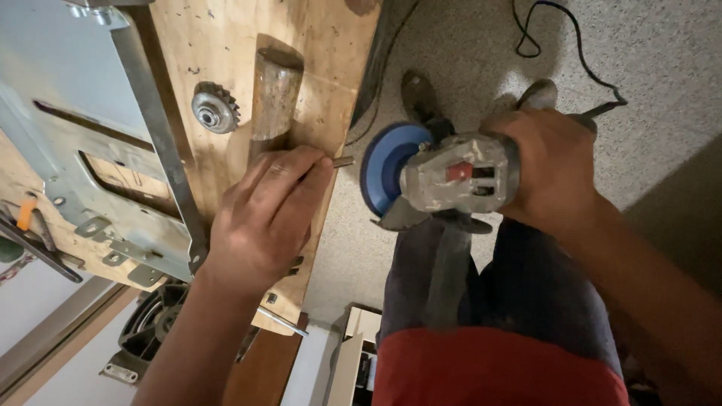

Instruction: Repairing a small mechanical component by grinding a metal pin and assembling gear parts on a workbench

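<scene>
My right hand [553, 162] grips a grey angle grinder [459, 177] with a red switch; its blue disc [391, 167] faces the bench edge. My left hand [267, 214] presses down on a small metal rod [343, 161] whose tip sticks out past the edge of the wooden workbench [331, 60]. The disc sits a short way right of the rod's tip, apart from it. A wooden handle [274, 94] of a tool lies just above my left hand.
A cup-shaped wire brush wheel [215, 108] lies on the bench. A pale blue metal frame [83, 143] covers the bench's left part. The grinder's black cable [560, 45] runs across the speckled floor. My legs and feet are below the grinder. A dark fan-like part [154, 323] sits under the bench.
</scene>
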